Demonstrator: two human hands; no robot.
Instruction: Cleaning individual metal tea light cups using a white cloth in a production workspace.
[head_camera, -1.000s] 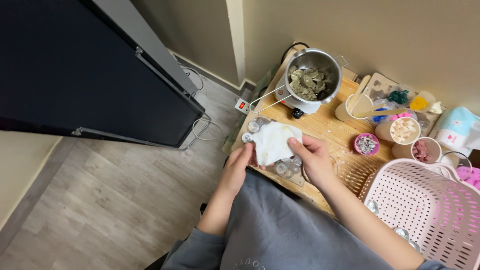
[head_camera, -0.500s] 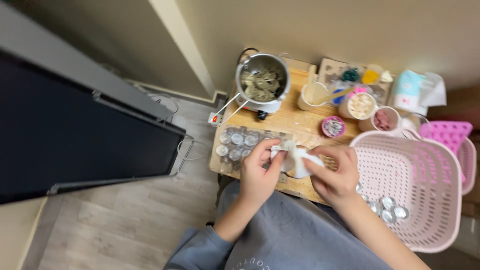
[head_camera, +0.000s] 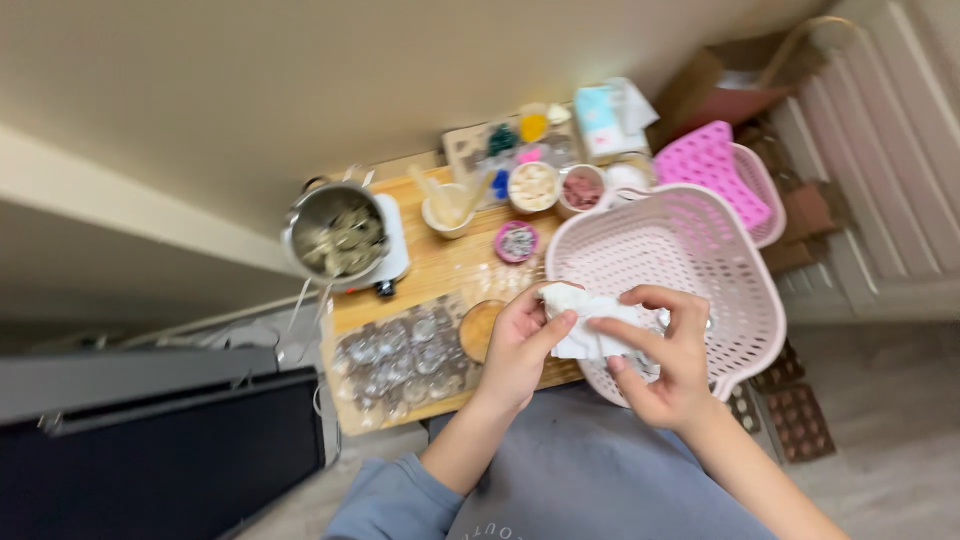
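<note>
- Centre-right of frame: left hand and right hand both closed on a white cloth, held over the near rim of the pink basket.
- Step looks like wiping a small item inside the cloth; item hidden.
- Next likely needs a firm pinch, turning the cloth.
- Clear jars sit left on the wooden board.

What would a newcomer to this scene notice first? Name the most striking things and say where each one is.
At the centre, the left hand and right hand together hold a crumpled white cloth over the near rim of a large pink perforated basket. Left of them, on the wooden board, lies a cluster of small clear glass jars, with a metal pot at the far left corner.
</note>
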